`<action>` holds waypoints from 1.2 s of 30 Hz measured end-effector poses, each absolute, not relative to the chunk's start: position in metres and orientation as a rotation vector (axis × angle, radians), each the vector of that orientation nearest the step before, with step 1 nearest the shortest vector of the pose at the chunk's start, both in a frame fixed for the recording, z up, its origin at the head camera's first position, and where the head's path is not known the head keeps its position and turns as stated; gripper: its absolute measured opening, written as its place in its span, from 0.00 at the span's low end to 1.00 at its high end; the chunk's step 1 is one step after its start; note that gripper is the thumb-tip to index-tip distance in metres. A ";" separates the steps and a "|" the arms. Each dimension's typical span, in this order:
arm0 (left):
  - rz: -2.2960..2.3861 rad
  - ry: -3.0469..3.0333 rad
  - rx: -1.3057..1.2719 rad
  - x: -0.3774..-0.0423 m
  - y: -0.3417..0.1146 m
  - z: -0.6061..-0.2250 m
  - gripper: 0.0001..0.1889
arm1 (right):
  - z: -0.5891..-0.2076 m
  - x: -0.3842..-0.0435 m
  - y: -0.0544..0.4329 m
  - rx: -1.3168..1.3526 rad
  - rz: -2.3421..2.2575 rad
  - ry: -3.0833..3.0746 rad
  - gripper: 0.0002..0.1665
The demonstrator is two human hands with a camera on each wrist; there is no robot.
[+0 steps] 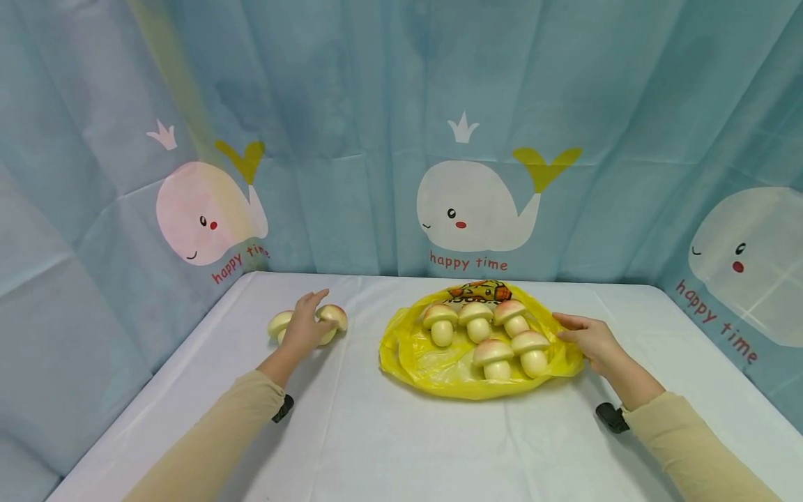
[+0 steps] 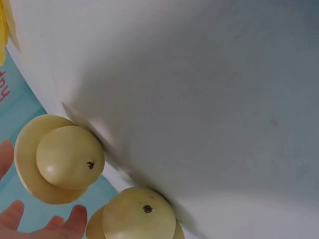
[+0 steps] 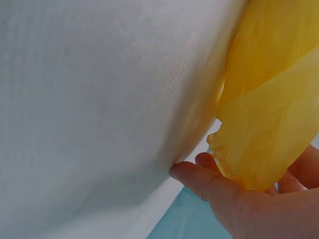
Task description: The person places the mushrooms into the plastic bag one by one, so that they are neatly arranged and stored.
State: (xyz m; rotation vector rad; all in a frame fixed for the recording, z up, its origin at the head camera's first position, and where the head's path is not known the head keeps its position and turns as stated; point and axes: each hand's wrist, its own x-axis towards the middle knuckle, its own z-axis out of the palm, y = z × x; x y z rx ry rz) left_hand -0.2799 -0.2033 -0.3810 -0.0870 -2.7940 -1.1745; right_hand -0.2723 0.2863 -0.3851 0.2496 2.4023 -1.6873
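Two pale mushrooms with pinkish caps are on the left of the white table. Over the right-hand mushroom (image 1: 334, 318), my left hand (image 1: 302, 333) reaches with fingers spread; its fingertips lie around that mushroom (image 2: 70, 157) with gaps in the left wrist view. The other mushroom (image 1: 279, 325) is partly hidden behind this hand. A yellow plastic bag (image 1: 433, 380) lies spread at centre right, with several more mushrooms (image 1: 493, 357) on it. My right hand (image 1: 596, 343) holds the bag's right edge, the yellow film (image 3: 264, 134) between thumb and fingers.
The white-covered table (image 1: 389, 446) runs back to a blue curtain (image 1: 351, 209) printed with whales. More curtain closes off both sides. A black wrist strap piece (image 1: 611, 417) shows under the right wrist, another (image 1: 283, 408) by the left.
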 end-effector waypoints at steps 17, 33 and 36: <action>-1.070 -2.856 -0.189 -0.287 -0.202 -0.390 0.35 | -0.385 -0.270 0.284 0.233 -1.701 2.404 0.33; -1.310 -2.860 0.065 -0.288 -0.199 -0.388 0.33 | -0.385 -0.270 0.284 0.245 -1.695 2.419 0.33; -1.343 -2.838 0.097 -0.286 -0.200 -0.387 0.33 | -0.385 -0.270 0.283 0.246 -1.695 2.418 0.33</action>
